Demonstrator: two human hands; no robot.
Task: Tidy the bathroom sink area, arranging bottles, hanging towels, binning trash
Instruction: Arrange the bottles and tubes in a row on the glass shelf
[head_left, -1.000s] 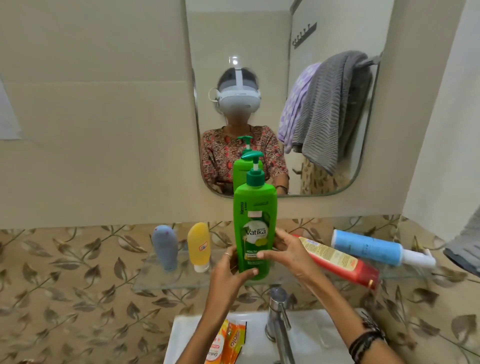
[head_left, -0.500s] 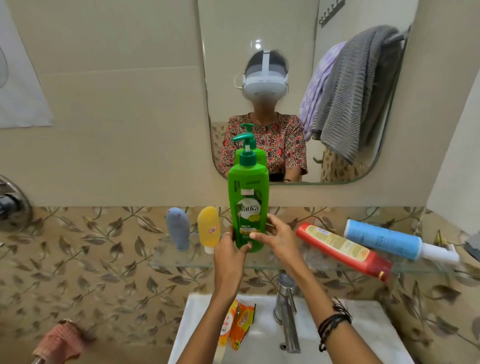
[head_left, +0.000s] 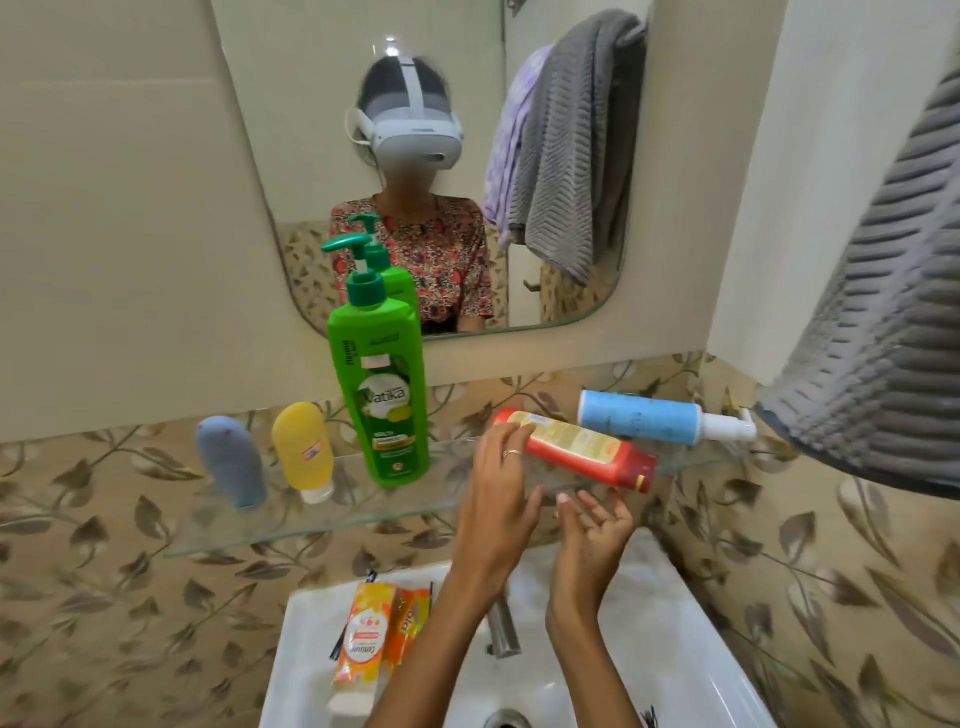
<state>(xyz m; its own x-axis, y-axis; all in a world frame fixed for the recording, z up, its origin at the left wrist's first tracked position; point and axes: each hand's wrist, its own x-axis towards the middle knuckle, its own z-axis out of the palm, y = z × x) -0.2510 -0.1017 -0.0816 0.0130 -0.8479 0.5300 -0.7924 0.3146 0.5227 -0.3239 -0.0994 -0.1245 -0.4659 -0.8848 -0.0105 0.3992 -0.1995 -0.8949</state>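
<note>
Left hand (head_left: 493, 499): we saw it raised in front of the glass shelf (head_left: 322, 525), fingers (head_left: 511, 441) spread loosely, their tips resting on the near end of the red bottle (head_left: 576, 456); they were not closed round it.
Right hand (head_left: 592, 525): we saw it just to the right of the left hand and lower, palm up, fingers apart and curled, gripping nothing; it sat below the red bottle, and we could not tell whether it touched it.
Red bottle: it lay on its side on the shelf, running rightward and away from the left fingertips, its cap end at the far right.
Blue bottle (head_left: 641, 423): it lay on its side beyond the red one, farther from the fingers, its white pump pointing right.
Green bottle (head_left: 382, 395): it stood upright on the shelf to the left of the left fingers, clear of both hands.
Yellow tube (head_left: 305, 452) and grey tube (head_left: 231, 462): we saw them standing cap-down further left of the green bottle.
Orange packets (head_left: 379, 629): they lay on the white sink (head_left: 649, 639) rim, below and left of the left wrist.
Grey towel (head_left: 878, 322): it hung well to the right of both hands.
</note>
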